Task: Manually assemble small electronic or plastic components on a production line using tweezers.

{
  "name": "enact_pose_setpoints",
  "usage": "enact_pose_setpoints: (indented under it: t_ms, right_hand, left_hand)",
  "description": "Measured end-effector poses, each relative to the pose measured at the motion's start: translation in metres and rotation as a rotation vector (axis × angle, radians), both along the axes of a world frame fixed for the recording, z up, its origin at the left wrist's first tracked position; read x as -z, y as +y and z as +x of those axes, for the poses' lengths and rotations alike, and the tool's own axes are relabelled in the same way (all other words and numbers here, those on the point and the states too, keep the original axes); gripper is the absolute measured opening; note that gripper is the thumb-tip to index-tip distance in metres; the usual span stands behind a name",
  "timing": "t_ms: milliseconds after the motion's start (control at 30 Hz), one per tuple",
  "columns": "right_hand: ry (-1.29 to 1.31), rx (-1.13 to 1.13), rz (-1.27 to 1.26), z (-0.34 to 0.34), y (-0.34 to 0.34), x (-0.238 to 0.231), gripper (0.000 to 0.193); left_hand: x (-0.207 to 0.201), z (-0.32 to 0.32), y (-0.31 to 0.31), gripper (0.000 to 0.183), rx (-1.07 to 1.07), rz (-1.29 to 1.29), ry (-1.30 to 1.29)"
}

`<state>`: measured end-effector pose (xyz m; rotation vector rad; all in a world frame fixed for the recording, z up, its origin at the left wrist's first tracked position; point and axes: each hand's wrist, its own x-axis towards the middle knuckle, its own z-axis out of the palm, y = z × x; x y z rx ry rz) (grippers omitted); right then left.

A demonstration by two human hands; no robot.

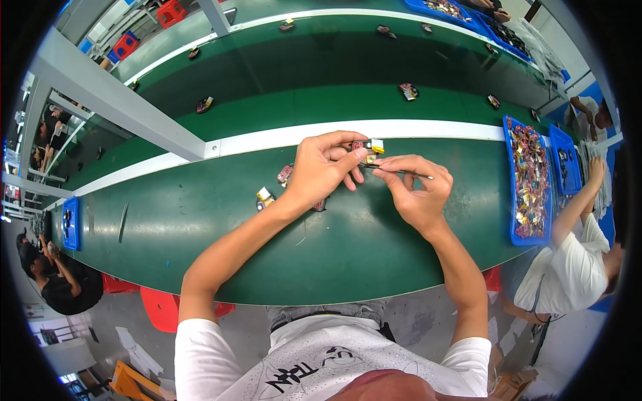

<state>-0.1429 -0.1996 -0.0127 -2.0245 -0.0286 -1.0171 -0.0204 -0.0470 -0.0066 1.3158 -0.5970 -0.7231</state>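
Near the far edge of the green table, my left hand is closed on a small electronic assembly, black and red with a yellow-and-white part. My right hand pinches a thin dark tool that looks like tweezers. The tool's tip meets the assembly by my left fingertips; the exact contact is too small to make out. Beside my left wrist lie a red-and-black assembly and another with a white-and-yellow part. One more assembly is partly hidden under my left hand.
A blue tray heaped with small coloured parts stands at the right, beside a smaller blue tray. Beyond the white rail, assemblies lie on a green belt. A grey post rises at left. Co-workers sit at both sides.
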Motion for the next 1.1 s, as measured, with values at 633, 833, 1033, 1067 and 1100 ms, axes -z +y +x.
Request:
enact_pose_setpoints:
  t_ms: [633, 833, 1033, 1067, 1100]
  right_hand:
    - [-0.041, 0.008, -0.110, 0.001, 0.001, 0.002, 0.015]
    - [0.008, 0.019, -0.110, 0.002, -0.003, 0.008, 0.015]
    - [-0.124, 0.116, -0.046, 0.011, -0.012, 0.005, 0.017]
    - [-0.128, 0.121, -0.046, 0.011, -0.012, 0.006, 0.017]
    - [-0.130, 0.118, -0.058, 0.010, -0.014, 0.007, 0.017]
  left_hand:
    - [-0.003, -0.003, -0.003, 0.023, -0.055, 0.156, -0.119]
    - [0.004, 0.004, -0.010, 0.022, -0.065, 0.193, -0.125]
    - [0.023, 0.119, -0.027, 0.024, -0.454, 0.318, -0.374]
    - [0.025, 0.136, -0.026, 0.024, -0.490, 0.340, -0.450]
    - [0.023, 0.149, -0.025, 0.027, -0.470, 0.422, -0.489]
